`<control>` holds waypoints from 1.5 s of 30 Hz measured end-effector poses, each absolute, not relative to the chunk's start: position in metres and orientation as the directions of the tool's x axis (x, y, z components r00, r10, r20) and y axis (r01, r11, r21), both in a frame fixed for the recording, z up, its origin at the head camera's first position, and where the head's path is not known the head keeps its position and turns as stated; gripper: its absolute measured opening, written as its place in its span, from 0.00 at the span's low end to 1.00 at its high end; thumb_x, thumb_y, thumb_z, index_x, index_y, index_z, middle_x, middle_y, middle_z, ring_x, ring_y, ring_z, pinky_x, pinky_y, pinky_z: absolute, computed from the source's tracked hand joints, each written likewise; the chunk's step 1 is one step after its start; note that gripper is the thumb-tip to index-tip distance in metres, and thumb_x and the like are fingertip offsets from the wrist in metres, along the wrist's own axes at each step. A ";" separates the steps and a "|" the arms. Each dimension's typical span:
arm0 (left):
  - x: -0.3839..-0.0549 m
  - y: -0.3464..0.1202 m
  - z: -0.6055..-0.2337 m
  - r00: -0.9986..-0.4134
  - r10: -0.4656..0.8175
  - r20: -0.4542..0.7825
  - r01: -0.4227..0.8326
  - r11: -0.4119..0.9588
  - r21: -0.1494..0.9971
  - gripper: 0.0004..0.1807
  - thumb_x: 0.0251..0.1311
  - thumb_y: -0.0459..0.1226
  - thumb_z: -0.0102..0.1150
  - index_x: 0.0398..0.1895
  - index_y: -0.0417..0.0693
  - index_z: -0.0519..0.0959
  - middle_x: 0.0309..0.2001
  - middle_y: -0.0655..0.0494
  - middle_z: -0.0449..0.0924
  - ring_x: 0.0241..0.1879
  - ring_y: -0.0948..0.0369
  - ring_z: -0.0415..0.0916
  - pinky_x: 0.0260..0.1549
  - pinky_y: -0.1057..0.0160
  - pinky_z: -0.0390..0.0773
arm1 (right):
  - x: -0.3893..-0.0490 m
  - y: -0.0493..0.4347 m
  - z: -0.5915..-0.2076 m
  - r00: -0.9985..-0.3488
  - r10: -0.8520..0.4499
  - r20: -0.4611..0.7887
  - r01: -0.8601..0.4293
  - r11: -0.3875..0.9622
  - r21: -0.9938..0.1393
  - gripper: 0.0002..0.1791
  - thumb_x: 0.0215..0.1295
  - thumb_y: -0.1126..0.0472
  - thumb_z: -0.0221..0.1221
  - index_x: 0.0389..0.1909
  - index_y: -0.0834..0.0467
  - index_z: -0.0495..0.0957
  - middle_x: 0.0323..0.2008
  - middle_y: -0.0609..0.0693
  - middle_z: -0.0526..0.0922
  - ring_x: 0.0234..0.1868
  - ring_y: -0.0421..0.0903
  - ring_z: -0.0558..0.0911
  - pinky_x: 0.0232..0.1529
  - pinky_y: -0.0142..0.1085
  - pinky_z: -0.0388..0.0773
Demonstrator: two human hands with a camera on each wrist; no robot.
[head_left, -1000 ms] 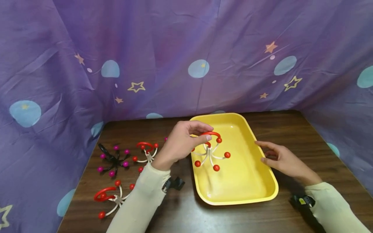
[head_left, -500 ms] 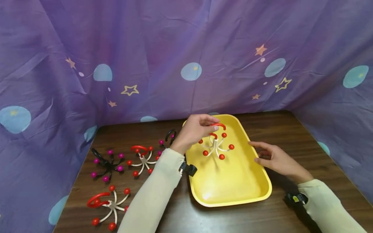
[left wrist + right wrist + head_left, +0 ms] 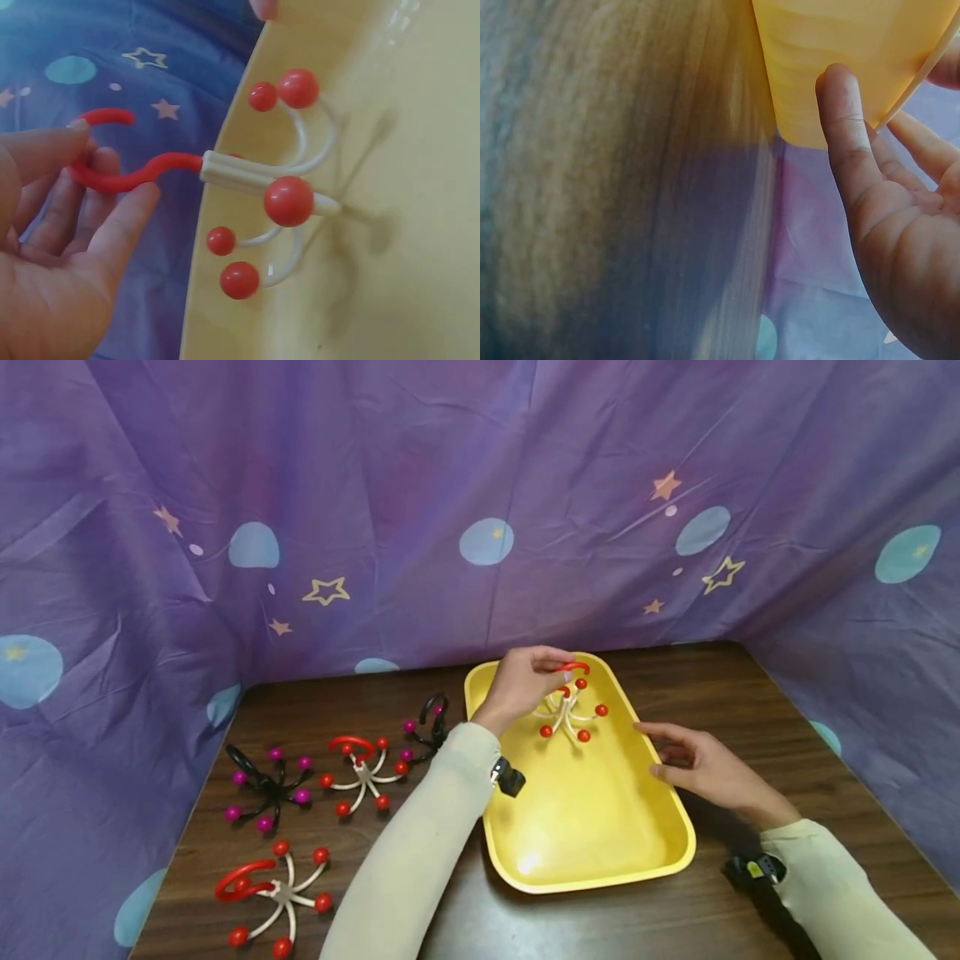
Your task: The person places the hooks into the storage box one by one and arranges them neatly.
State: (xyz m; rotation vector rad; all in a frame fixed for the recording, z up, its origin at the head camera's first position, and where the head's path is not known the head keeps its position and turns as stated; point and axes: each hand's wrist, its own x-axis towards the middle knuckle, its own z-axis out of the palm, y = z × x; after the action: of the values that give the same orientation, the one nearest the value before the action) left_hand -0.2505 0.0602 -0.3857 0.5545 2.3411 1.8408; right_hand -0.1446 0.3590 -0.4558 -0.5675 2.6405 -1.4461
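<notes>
My left hand (image 3: 522, 681) pinches the red curved hook of a multi-arm hanger (image 3: 566, 703) over the far part of the yellow tray (image 3: 585, 888). The hanger's white arms end in red balls and point down toward the tray floor. In the left wrist view, thumb and fingers lie around the red hook (image 3: 124, 182), and shadows of the arms fall on the tray. My right hand (image 3: 701, 767) holds the tray's right rim. In the right wrist view, one finger of the right hand (image 3: 907, 232) lies against the tray's outer wall (image 3: 802, 75), others near the rim.
Left of the tray on the wooden table (image 3: 480, 927) are two red-and-white hangers (image 3: 363, 772) and two black hangers (image 3: 272, 787) with magenta balls. A purple patterned cloth (image 3: 420, 485) hangs behind and at the sides.
My left hand has carried the red-and-white hanger farther back and slightly right over the tray, and lower. The right hand stays at the rim. The head view has shifted slightly.
</notes>
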 end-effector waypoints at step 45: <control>-0.172 -0.001 -0.336 -0.915 0.347 0.206 0.254 0.097 0.962 0.14 0.69 0.38 0.70 0.55 0.48 0.87 0.52 0.52 0.89 0.52 0.58 0.85 0.45 0.64 0.86 | -0.145 0.361 -0.459 -0.935 -0.347 0.075 -0.241 0.467 -0.851 0.33 0.71 0.66 0.67 0.75 0.63 0.70 0.61 0.43 0.82 0.43 0.40 0.85 0.39 0.33 0.86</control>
State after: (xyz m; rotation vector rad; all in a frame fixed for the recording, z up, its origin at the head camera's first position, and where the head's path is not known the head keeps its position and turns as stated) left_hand -0.1720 -0.0010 -0.3364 0.6229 2.2719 1.9671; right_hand -0.1452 0.3614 -0.4585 -0.5222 2.5966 -1.4779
